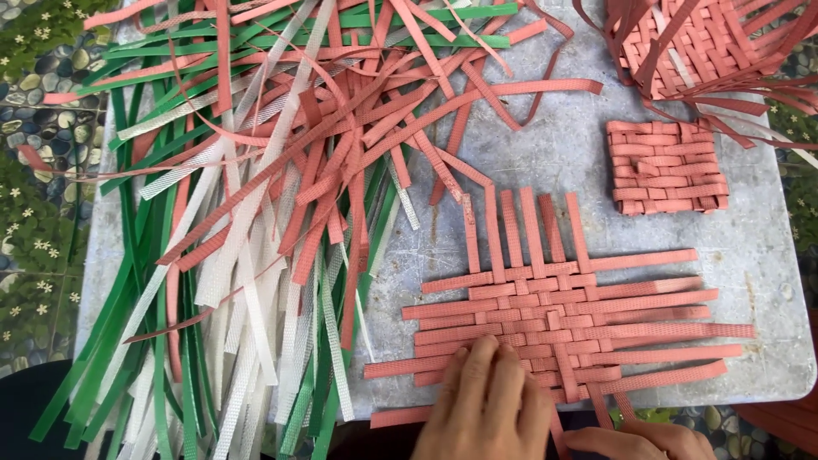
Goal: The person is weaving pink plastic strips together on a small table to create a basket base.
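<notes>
A half-woven mat of pink plastic strips [554,319] lies on the grey board [554,145], its loose ends sticking out on all sides. My left hand [486,405] presses flat on the mat's near edge with the fingers spread over the strips. At the bottom edge my right hand [639,441] pinches the end of a pink strip that hangs off the mat's near side; most of this hand is cut off by the frame.
A big loose heap of pink, green and white strips [256,196] covers the board's left half. A small finished pink woven square [665,166] lies at the right, and a larger woven piece with long ends [690,47] at the top right. Pebble-patterned floor surrounds the board.
</notes>
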